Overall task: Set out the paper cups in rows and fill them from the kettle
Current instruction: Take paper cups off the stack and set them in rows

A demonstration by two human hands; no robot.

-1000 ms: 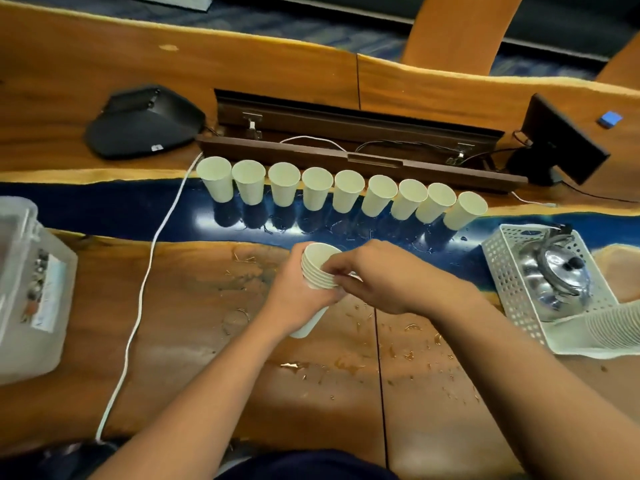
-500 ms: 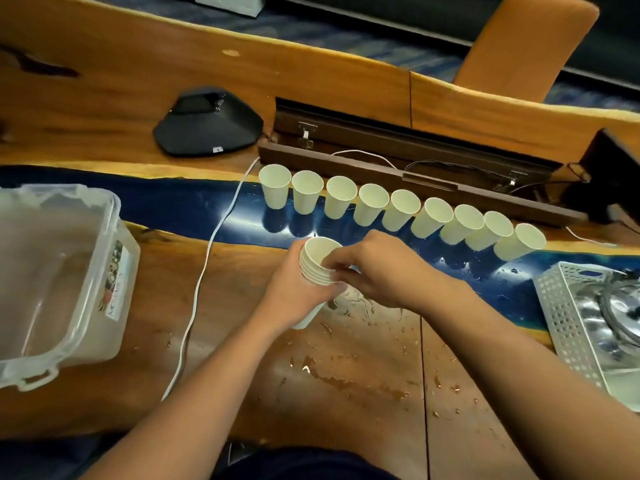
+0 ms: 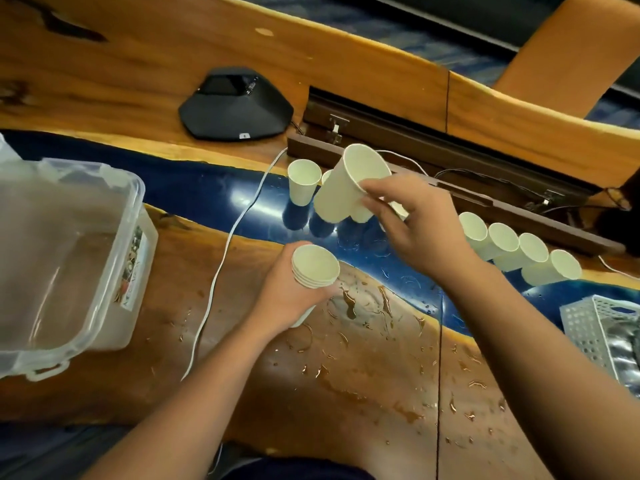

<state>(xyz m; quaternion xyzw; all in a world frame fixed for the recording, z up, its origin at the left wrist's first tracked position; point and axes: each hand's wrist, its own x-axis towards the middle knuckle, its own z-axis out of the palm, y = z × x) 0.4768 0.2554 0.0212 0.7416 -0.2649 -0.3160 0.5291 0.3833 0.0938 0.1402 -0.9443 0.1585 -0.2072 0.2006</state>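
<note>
Cups: your right hand (image 3: 420, 230) pinches one paper cup (image 3: 349, 183) by the rim, fingers (image 3: 382, 188) closed on it, tilted above the row of cups (image 3: 502, 242) at frame centre. Your left hand (image 3: 294, 296) wraps the nested stack (image 3: 315, 268) lower centre, over the wet tabletop (image 3: 363, 358). Kettle: basket (image 3: 588, 327) at right edge, mostly cropped.

The sticker (image 3: 133, 268) on the clear tub (image 3: 69, 258) seems printed, but nothing reads.
</note>
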